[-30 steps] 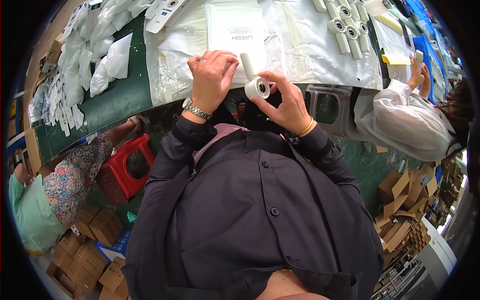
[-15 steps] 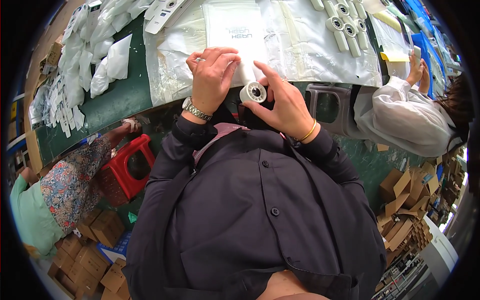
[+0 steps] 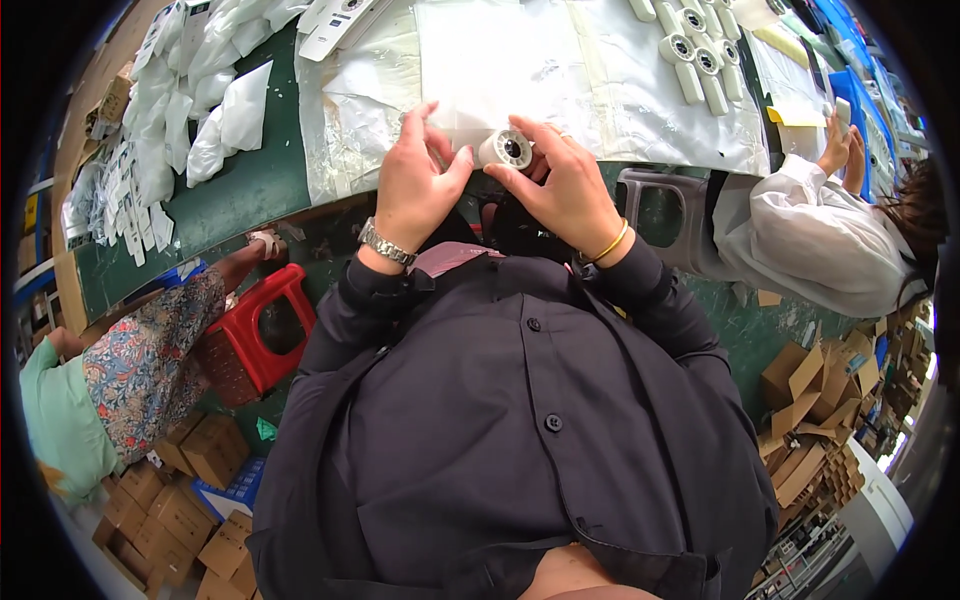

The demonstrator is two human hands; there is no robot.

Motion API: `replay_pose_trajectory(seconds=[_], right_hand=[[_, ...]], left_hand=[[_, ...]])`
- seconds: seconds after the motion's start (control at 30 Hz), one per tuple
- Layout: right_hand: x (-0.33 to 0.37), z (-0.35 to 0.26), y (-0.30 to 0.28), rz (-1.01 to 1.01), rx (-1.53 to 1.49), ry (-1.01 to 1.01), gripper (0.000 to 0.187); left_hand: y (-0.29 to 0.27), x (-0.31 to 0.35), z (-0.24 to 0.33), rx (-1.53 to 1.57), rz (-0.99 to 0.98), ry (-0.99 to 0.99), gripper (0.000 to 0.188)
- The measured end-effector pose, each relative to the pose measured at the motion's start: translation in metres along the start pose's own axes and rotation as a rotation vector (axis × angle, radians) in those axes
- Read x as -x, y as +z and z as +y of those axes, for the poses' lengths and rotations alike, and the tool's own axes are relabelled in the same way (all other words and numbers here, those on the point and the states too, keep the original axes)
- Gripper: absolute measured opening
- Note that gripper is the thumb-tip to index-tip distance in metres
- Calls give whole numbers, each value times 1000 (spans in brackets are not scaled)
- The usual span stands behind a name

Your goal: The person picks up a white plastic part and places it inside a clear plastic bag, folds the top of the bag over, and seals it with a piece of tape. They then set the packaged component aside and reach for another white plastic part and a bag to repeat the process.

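Observation:
A white handheld fan (image 3: 506, 150) with a round, dark-centred head is at the table's near edge. Fingers and thumb of my right hand (image 3: 570, 185) grip its head. The handle is hard to make out beneath whitish, see-through film. My left hand (image 3: 420, 180) is just left of the fan, thumb and fingers apart, its thumb tip close to the fan's head. A translucent white bag (image 3: 465, 60) lies flat beyond both hands. Whether my left fingertips touch the film near the fan cannot be told.
Several more white fans (image 3: 705, 60) lie at the far right of the plastic-covered table. White filled pouches (image 3: 235, 115) pile up at the left. A red stool (image 3: 262, 335) and a grey stool (image 3: 660, 205) flank me, with co-workers seated on both sides.
The fan's head has moved slightly away from me, and its handle is now mostly covered. My left fingers have spread from a pinch. Print on the bag beyond no longer shows.

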State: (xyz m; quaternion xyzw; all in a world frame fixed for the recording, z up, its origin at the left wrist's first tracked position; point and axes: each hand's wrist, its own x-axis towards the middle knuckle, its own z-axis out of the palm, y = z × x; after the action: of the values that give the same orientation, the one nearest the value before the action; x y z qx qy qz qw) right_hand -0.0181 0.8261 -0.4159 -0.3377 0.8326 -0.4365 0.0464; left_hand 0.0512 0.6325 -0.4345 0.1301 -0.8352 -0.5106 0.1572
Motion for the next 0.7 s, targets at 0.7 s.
replay_pose_trajectory(seconds=[0.7], right_hand=[[-41,10,19,265,433,-176,63]], left_hand=[[-4,11,-4,551,-309,-531,18]])
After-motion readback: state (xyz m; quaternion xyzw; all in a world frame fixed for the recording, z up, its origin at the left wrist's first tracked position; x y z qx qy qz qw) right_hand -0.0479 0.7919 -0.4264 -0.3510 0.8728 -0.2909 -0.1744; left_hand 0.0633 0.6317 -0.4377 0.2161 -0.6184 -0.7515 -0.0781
